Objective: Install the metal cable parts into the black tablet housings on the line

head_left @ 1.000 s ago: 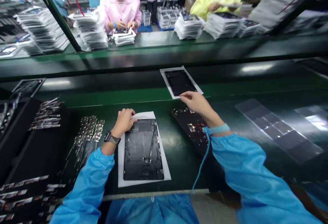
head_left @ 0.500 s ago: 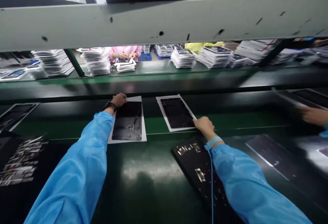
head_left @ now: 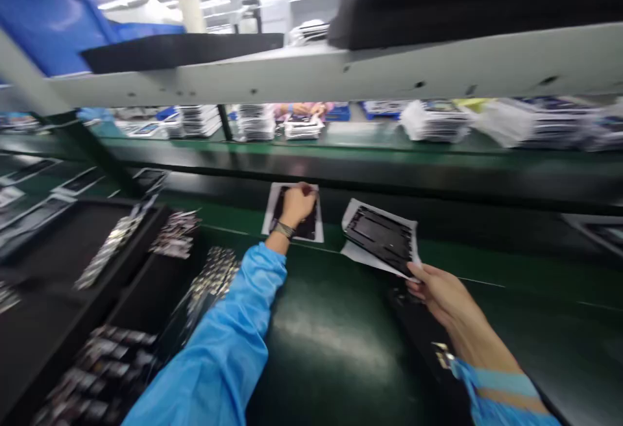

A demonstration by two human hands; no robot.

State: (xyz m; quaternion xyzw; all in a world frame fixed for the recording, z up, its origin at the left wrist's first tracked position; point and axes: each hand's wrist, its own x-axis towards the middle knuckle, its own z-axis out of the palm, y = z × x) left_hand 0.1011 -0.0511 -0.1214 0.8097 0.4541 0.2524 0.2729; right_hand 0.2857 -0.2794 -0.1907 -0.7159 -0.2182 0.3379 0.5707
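My right hand [head_left: 445, 293] grips the near right corner of a black tablet-like housing [head_left: 382, 238] and its white sheet, thumb on top. The housing is tilted, and the sheet partly sticks out below it. My left hand [head_left: 298, 205] is over another dark housing [head_left: 306, 226], which lies on a white sheet [head_left: 317, 234] on the green conveyor. Its fingers are bunched near the far edge of that housing; what they hold, if anything, is hidden. Motion blurs both hands a little.
Black trays [head_left: 53, 244] with rows of small metallic parts [head_left: 217, 270] stand at the left. A dark board [head_left: 428, 341] lies under my right forearm. A white shelf beam [head_left: 292, 78] crosses above. Beyond are paper-wrapped stacks [head_left: 256, 122] and a co-worker's hands [head_left: 306, 109].
The view has swung left, showing more of the parts trays. My right hand has lifted and tilted its housing with the sheet. My left hand now covers part of the other housing.
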